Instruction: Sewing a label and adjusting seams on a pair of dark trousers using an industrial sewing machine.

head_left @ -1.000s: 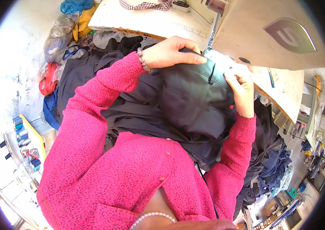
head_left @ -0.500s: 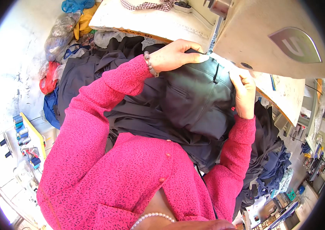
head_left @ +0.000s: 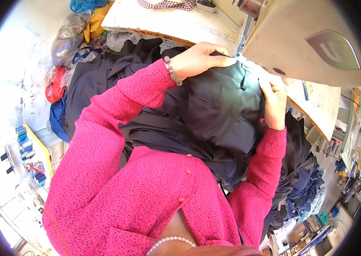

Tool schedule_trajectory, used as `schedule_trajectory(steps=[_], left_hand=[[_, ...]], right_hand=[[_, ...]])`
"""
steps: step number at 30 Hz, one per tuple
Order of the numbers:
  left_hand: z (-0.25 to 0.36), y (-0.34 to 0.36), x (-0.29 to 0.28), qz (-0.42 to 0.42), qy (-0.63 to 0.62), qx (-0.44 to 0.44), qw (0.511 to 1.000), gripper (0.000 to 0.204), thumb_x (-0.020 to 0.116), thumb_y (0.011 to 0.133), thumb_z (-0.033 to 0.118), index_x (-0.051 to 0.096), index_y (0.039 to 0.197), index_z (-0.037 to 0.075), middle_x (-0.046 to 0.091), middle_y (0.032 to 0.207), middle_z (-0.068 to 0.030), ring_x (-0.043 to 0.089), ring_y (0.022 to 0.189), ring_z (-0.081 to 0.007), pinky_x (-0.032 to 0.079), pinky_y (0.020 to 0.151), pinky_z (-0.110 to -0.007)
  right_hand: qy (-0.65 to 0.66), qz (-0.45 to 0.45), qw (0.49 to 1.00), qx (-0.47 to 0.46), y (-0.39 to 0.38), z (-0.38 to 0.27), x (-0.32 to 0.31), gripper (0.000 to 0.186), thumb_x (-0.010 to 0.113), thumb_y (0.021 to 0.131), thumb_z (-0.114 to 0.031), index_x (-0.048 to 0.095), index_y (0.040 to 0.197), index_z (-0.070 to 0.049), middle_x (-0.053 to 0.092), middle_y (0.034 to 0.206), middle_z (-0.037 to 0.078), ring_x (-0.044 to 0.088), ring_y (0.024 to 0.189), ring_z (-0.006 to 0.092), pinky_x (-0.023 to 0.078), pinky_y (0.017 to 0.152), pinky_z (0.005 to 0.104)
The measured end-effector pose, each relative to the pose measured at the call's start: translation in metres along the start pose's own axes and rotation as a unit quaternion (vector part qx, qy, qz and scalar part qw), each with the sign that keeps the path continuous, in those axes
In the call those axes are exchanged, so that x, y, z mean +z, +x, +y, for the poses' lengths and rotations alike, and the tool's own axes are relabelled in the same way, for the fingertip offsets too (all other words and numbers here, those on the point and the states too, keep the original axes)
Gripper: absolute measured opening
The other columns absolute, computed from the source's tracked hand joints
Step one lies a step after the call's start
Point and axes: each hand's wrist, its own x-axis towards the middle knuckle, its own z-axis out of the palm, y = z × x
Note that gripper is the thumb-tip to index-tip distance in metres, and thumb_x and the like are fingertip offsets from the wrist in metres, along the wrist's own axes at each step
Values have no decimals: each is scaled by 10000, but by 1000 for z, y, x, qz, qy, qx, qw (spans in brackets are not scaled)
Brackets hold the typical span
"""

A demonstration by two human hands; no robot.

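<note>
Head view: your left hand (head_left: 199, 61) and right hand (head_left: 277, 101) hold the dark garment (head_left: 219, 109) at the near edge of the worktop (head_left: 167, 22), by the sewing machine (head_left: 295, 51). Its belt loop (head_left: 244, 80) is in place; remaining stitching can't be told.

From my remote station I see a pale-topped table (head_left: 163, 23) carrying a sewing machine (head_left: 295, 42); the top shows on both sides of the machine, and its front edge is brownish and worn. Well left of the sewing machine lies a dark-and-white checked cloth (head_left: 167, 4), partly cut off by my view. Between that cloth and the machine sits a small tray (head_left: 206, 9) with dark pieces inside. Just on the near side of the machine's arm I find a slim blue tool (head_left: 305, 90) lying flat. A dark garment (head_left: 221, 102) reaches the table at the machine's needle end; how much rests there, I cannot tell.
</note>
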Motion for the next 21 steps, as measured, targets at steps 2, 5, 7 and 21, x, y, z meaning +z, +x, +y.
schedule_trajectory(steps=[2, 5, 7, 21], left_hand=[[0, -1, 0, 0, -3, 3, 1000, 319, 575, 861, 187, 581, 1114, -8, 588, 1102, -24, 507, 991, -75, 377, 898, -222], [2, -3, -1, 7, 13, 7, 1000, 311, 576, 861, 187, 586, 1103, -7, 594, 1075, -18, 509, 968, -71, 381, 889, -222], [4, -6, -1, 7, 12, 8, 1000, 281, 572, 864, 187, 598, 1068, -6, 596, 1031, -7, 508, 935, -64, 384, 873, -219], [-1, -11, -3, -25, -62, -5, 998, 234, 549, 883, 174, 592, 1036, 3, 593, 959, 14, 523, 869, -45, 416, 809, -199]], right_hand=[[-1, -25, 1000, 7, 1, 3, -4, 164, 618, 819, -123, 665, 886, 19, 601, 785, -43, 497, 711, 32, 403, 685, 192], [5, -31, 999, 32, 1, 5, -7, 178, 613, 821, -115, 662, 919, 25, 614, 804, -27, 509, 728, 37, 406, 682, 188], [5, -35, 999, 18, 1, 3, -6, 180, 610, 823, -114, 661, 925, 26, 617, 812, -22, 511, 724, 37, 408, 676, 187], [34, -66, 997, 6, -2, 10, -12, 200, 592, 844, -118, 648, 982, 15, 626, 857, -11, 528, 762, 43, 421, 733, 203]])
